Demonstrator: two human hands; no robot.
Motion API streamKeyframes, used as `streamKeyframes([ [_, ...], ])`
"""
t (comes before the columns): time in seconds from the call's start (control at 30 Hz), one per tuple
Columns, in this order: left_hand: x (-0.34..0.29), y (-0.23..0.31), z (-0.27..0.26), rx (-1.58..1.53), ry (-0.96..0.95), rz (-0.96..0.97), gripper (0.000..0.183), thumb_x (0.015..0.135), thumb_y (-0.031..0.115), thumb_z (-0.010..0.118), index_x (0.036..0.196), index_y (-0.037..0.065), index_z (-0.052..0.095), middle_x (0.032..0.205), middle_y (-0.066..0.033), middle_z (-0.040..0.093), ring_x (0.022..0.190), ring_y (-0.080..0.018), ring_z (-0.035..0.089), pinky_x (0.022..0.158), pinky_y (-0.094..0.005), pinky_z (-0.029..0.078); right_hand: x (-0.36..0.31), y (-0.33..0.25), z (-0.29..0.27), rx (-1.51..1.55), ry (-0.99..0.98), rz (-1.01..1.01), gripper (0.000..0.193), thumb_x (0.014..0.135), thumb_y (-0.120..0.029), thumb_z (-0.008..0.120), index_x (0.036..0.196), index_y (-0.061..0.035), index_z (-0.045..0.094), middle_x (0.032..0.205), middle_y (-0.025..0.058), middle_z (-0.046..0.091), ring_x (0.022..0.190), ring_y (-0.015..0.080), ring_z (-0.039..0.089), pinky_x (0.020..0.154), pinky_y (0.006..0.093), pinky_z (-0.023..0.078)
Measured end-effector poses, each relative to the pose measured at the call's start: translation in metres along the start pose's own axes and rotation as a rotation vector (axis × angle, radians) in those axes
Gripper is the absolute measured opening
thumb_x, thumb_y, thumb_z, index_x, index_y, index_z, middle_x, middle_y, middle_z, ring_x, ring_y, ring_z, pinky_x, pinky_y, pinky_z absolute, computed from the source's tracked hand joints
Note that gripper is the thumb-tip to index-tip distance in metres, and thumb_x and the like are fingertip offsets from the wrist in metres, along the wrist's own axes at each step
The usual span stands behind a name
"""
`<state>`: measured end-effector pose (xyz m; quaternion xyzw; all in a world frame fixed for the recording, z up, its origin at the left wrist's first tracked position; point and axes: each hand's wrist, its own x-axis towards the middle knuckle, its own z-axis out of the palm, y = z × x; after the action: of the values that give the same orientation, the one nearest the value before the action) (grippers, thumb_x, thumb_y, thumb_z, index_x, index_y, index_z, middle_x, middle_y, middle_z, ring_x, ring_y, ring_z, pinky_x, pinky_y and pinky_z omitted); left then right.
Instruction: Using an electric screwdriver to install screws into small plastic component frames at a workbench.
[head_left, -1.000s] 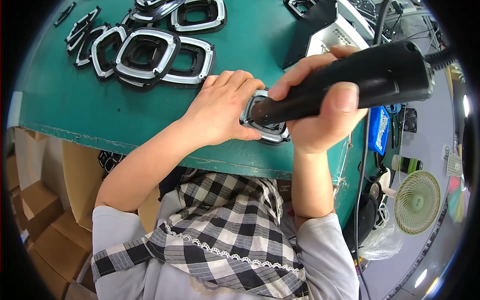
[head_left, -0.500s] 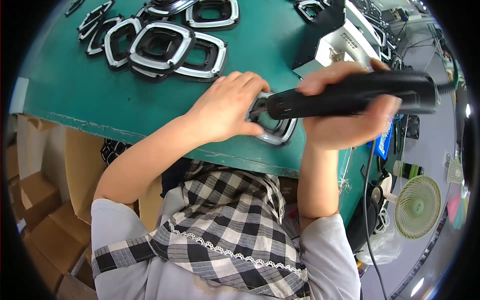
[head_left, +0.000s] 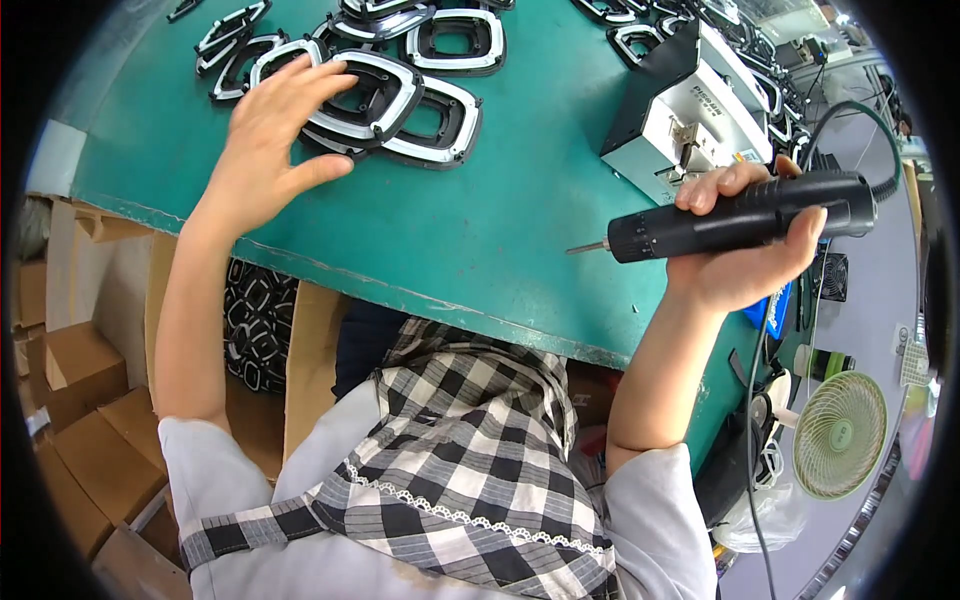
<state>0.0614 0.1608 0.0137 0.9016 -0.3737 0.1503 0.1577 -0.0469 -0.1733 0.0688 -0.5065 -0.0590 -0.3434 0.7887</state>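
Observation:
My left hand is spread out over the near side of a pile of black-and-silver rounded square frames, with nothing gripped. Its fingertips reach the upper frame; whether they touch it I cannot tell. Another frame lies partly beneath that one. In my right hand is a black electric screwdriver, held level above the table's right part. Its bare metal bit points left and touches nothing.
A white-and-black box-shaped device stands at the table's right, with more frames behind it. Under the green table, a carton holds several frames. A screwdriver cord and a green fan are at right.
My left hand has left the frame it held near the table's front edge and moved left to the pile. That frame is gone from there. The screwdriver has drawn back right.

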Motion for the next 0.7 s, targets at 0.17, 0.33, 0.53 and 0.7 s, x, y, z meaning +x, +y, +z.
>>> streamKeyframes([
  [0.17,0.010,-0.011,0.019,-0.006,-0.040,0.076,0.034,0.075,0.013,0.069,0.108,0.008,0.062,0.124,-0.0042,0.057,0.126,-0.0254,0.044,0.106,-0.0401,0.029,-0.006,-0.018,-0.025,-0.098,-0.018,-0.062,0.053,0.088,-0.054,0.047,0.115,-0.0090,0.050,0.075,0.0125,0.057,0.054,0.0224,0.053,0.050,0.0355,0.043],
  [0.33,0.007,0.018,0.022,0.000,0.331,0.118,0.024,0.066,0.007,0.068,0.090,0.007,0.064,0.096,-0.0012,0.063,0.099,-0.0216,0.057,0.088,-0.0364,0.037,0.005,-0.032,-0.037,-0.153,0.014,-0.178,0.050,0.089,-0.055,0.046,0.113,-0.0109,0.050,0.073,0.0115,0.058,0.057,0.0234,0.053,0.052,0.0363,0.044],
  [0.53,0.007,0.131,0.041,0.089,0.286,0.417,0.019,0.072,0.015,0.063,0.090,0.014,0.063,0.078,0.0046,0.055,0.080,-0.0112,0.054,0.080,-0.0317,0.035,0.043,-0.044,-0.025,-0.507,0.122,-0.592,0.065,0.086,-0.057,0.050,0.113,0.0008,0.037,0.058,0.0158,0.055,0.040,0.0242,0.055,0.040,0.0333,0.049],
  [0.7,0.013,0.167,0.070,0.199,-0.028,0.473,0.038,0.075,0.025,0.062,0.109,0.007,0.061,0.103,-0.0011,0.057,0.098,-0.0129,0.052,0.088,-0.0325,0.035,0.062,-0.044,-0.002,-0.646,-0.031,-0.732,0.056,0.083,-0.043,0.059,0.105,0.0037,0.036,0.059,0.0197,0.056,0.041,0.0265,0.057,0.039,0.0341,0.051],
])
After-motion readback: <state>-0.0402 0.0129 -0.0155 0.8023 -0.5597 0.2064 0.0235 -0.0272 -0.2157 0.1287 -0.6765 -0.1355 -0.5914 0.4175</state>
